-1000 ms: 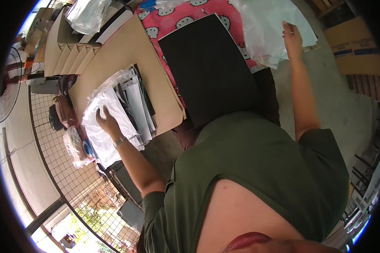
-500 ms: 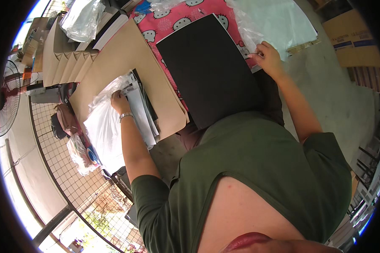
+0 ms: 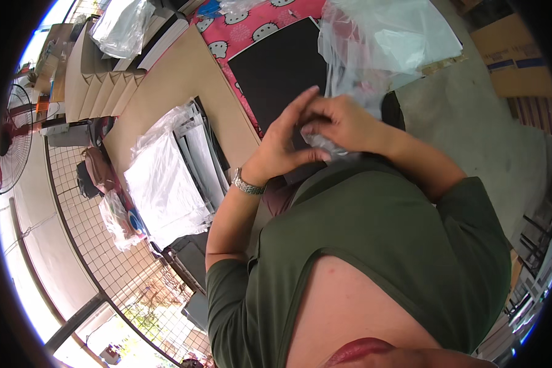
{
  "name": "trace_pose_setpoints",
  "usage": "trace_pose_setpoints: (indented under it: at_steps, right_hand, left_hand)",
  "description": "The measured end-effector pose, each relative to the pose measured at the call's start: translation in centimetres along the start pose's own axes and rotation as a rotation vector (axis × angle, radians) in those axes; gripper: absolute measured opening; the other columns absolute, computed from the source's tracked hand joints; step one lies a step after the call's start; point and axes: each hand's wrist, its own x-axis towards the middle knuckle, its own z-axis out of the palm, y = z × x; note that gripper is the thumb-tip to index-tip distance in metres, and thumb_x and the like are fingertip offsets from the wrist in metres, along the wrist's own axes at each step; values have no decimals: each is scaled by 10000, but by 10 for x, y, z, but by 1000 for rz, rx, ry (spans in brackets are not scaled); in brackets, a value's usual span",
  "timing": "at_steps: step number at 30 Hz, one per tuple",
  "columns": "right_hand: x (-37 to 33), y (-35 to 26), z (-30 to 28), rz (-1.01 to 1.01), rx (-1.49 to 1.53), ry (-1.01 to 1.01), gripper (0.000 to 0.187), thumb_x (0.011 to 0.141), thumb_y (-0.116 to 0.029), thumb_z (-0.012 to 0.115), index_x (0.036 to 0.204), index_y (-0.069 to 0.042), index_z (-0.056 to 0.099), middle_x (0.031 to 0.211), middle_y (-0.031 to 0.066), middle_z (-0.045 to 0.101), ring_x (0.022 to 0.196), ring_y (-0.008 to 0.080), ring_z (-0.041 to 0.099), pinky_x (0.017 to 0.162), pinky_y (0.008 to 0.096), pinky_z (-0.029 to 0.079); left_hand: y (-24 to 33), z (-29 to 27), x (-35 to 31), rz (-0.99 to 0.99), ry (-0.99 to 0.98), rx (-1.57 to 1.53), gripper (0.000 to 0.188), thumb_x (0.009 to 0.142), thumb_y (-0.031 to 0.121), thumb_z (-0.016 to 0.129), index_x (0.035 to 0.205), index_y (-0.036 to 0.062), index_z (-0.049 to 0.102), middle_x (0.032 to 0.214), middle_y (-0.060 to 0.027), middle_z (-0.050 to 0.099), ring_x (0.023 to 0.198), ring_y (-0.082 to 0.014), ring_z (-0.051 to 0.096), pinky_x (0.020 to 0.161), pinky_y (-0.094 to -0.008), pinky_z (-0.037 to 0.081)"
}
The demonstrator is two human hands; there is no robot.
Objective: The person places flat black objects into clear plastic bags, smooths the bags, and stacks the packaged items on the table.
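A large black board (image 3: 276, 64) lies in front of me, its lower half covered by my hands. Over its right side trails a clear plastic bag (image 3: 337, 67), partly bunched up. My right hand (image 3: 352, 126) is closed on this plastic, and a crumpled part of it shows below the fingers. Just left of it, my left hand (image 3: 282, 144), with a metal watch at the wrist, has its thumb and fingers apart around the plastic's near part. Whether the left fingers touch the plastic is hard to see.
On the left, a brown board (image 3: 165, 80) bears a pile of plastic-wrapped sheets (image 3: 165, 184). Folded brown card (image 3: 101, 95) stands behind it. More clear plastic (image 3: 404, 43) lies at the far right on the pink patterned cloth (image 3: 260, 30). A fan (image 3: 12, 138) stands far left, cardboard boxes (image 3: 515, 55) far right.
My left hand has left the wrapped sheets and come right, over the black board. My right hand has moved left, drawing the clear plastic across the board.
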Motion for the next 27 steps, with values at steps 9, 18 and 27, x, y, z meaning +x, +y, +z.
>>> trace_pose_setpoints:
  at_steps: [9, 18, 27]
  right_hand:
    - [21, 4, -42, 363, -19, -273, 134, 832, -144, 632, 862, -16, 603, 743, -6, 580, 715, 69, 517, 688, 229, 419]
    - [44, 9, -49, 292, -193, -55, 196, 879, -188, 567, 811, -5, 590, 644, -12, 523, 628, 63, 470, 608, 238, 395]
    - [35, 31, -67, 105, -92, -200, 263, 846, -213, 620, 1050, -48, 616, 810, 38, 570, 758, 99, 520, 706, 246, 426]
  left_hand:
    - [-24, -28, -18, -299, 262, -211, 95, 834, 86, 620, 835, 7, 567, 855, -17, 603, 766, -69, 552, 695, -216, 439]
    - [-34, -33, -43, -400, 321, -273, 65, 798, 55, 636, 811, 39, 574, 794, 4, 568, 719, -56, 491, 641, -204, 377]
    - [-56, -67, -75, -68, 602, -663, 249, 739, -106, 585, 942, 38, 567, 999, -68, 621, 894, -178, 610, 846, -334, 476]
